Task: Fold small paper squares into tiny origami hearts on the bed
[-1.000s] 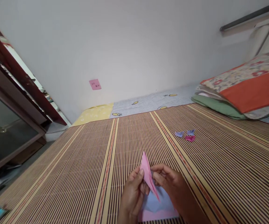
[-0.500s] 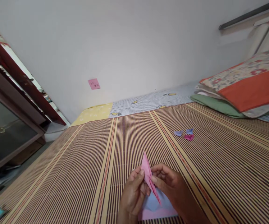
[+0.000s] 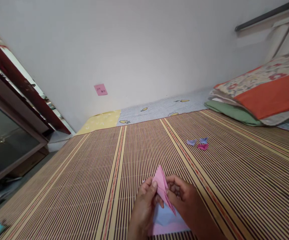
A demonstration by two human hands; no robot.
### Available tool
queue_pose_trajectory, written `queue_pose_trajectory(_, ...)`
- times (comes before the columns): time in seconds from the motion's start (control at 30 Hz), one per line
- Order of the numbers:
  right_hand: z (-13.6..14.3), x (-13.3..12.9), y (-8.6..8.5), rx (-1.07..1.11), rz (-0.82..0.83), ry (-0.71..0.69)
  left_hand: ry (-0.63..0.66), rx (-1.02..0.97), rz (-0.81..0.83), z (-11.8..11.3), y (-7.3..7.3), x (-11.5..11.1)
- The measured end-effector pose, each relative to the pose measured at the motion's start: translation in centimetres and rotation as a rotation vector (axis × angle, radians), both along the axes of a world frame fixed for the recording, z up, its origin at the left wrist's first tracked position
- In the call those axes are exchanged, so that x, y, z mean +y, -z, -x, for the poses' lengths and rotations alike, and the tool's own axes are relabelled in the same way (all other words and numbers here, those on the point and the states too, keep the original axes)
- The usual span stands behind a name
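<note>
Head view, hands: the left hand (image 3: pixel 144 208) and the right hand (image 3: pixel 182 200) meet low in the middle of the picture, both closed on one pink folded paper (image 3: pixel 162 188).
Head view, left fingers: the left fingers (image 3: pixel 152 186) pinch the paper's left face near its upper part, thumb side toward the camera, so the sheet stands up off the mat and does not lie flat.
Head view, right fingers: the right fingers (image 3: pixel 172 186) curl onto the paper's right edge, just across from the left fingers; the two grips face each other with the fold line between them, which reads as holding a crease steady.
Head view, paper: its point rises just above both sets of fingers, and its lower tip runs down and to the right behind the right hand.
Head view, below the fingers: a pale blue and pink sheet (image 3: pixel 167 223) lies flat on the striped bamboo mat (image 3: pixel 89 186), directly under the hands.
Head view, beyond the fingers: three small folded pieces (image 3: pixel 199 143), bluish and magenta, lie together on the mat, well apart from the hands, up and to the right.
Head view, far right: stacked pillows (image 3: pixel 259 96) rest at the mat's end.
Head view, wall: a pink note (image 3: pixel 100 89) is stuck there, far above the fingers.
</note>
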State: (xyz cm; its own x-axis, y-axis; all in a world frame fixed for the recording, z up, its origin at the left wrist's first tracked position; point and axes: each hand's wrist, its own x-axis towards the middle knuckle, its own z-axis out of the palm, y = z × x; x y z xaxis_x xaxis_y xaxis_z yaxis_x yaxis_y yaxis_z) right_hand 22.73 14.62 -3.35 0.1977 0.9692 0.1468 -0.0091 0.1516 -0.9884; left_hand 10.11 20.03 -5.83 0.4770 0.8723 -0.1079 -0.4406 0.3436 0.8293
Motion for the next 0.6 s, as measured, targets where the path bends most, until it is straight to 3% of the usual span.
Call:
queue_pose_trajectory(0.13, -0.2, 0.1, 0.4, -0.127, 0.024, 0.039, 0.009, 0.114, -0.081, 0.0, 0.3, -0.1)
queue_pose_trajectory(0.3, -0.4, 0.4, 2.2, -0.397, -0.070, 0.238, -0.130, 0.322, -0.218, 0.1, -1.4, -0.9)
queue_pose_trajectory(0.43, -0.8, 0.7, 3.3, -0.513, -0.150, 0.398, -0.079, 0.267, -0.208, -0.4, -2.4, -1.6)
queue_pose_trajectory(0.6, -1.2, 0.7, 3.6, -0.563, -0.203, 0.401, -0.082, 0.254, -0.126, -1.3, -2.4, -2.1)
